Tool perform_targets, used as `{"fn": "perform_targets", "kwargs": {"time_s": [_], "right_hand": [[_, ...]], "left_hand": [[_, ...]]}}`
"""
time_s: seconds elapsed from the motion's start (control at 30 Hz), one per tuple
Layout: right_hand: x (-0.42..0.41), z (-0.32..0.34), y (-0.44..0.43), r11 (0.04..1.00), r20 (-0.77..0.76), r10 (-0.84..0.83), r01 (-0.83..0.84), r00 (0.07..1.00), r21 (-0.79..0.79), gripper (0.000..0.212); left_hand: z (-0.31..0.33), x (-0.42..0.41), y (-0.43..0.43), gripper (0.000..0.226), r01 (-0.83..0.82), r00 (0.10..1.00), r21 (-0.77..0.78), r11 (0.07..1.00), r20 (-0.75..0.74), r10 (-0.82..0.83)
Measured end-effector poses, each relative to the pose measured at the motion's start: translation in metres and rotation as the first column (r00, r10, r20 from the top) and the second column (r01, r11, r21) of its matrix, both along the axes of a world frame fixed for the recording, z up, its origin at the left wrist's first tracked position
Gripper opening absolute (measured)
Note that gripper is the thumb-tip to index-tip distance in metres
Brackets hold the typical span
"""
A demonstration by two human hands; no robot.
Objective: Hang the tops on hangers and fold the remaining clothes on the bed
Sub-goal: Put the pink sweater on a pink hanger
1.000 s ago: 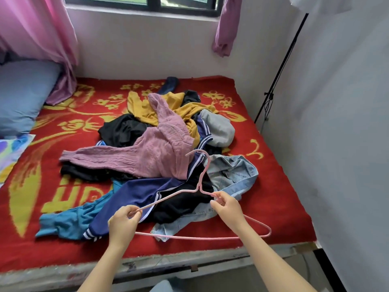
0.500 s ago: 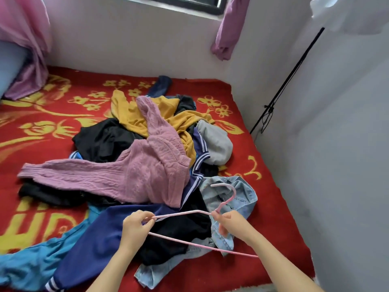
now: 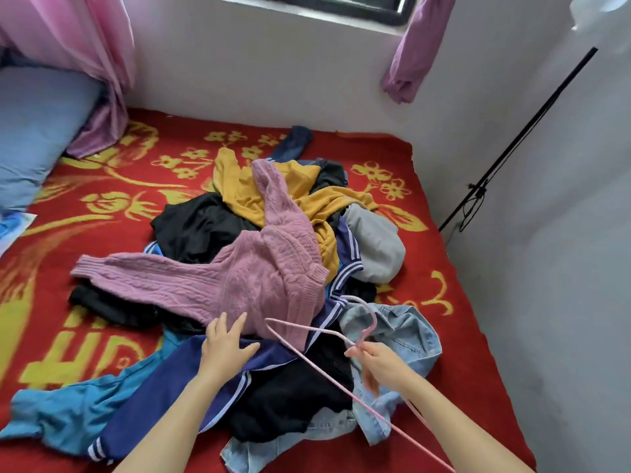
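Observation:
A heap of clothes lies on the red bed [image 3: 102, 206]. On top is a pink knitted sweater [image 3: 252, 278], with a mustard top [image 3: 300, 192], black garments [image 3: 201, 227], a navy striped top [image 3: 177, 387], a teal garment [image 3: 68, 414], a grey piece [image 3: 375, 244] and a denim shirt [image 3: 406, 336] around and under it. My right hand [image 3: 379, 363] pinches a pink wire hanger [image 3: 307, 346] at its neck, just below the hook. My left hand [image 3: 225, 343] is off the hanger, fingers spread, at the sweater's lower hem.
A blue pillow [image 3: 37, 131] and pink curtain [image 3: 85, 52] are at the far left. A second curtain [image 3: 416, 46] hangs by the window. A black stand pole [image 3: 512, 145] leans along the white wall on the right, close to the bed edge.
My left hand let go of the hanger and moved up to the pink sweater with fingers spread. The right hand alone now holds the hanger, which has swung lower right.

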State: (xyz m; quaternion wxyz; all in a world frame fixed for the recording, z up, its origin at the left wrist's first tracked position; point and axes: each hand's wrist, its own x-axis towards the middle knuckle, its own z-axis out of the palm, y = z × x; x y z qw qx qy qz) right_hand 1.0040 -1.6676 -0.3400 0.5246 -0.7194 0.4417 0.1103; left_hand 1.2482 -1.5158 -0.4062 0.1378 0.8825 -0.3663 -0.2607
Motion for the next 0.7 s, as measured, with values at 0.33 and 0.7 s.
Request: {"fn": "perform_targets", "kwargs": {"time_s": [0.33, 0.7], "right_hand": [[0.045, -0.01, -0.092, 0.706, 0.297, -0.697, 0.697, 0.653, 0.123, 0.029], [0.137, -0.102, -0.131, 0.703, 0.123, -0.711, 0.699, 0.692, 0.13, 0.015]], "left_hand": [[-0.021, 0.017, 0.048, 0.045, -0.366, 0.929, -0.012, 0.93, -0.066, 0.365], [-0.034, 0.038, 0.046, 0.033, -0.524, 0.843, 0.001, 0.852, -0.146, 0.518]]}}
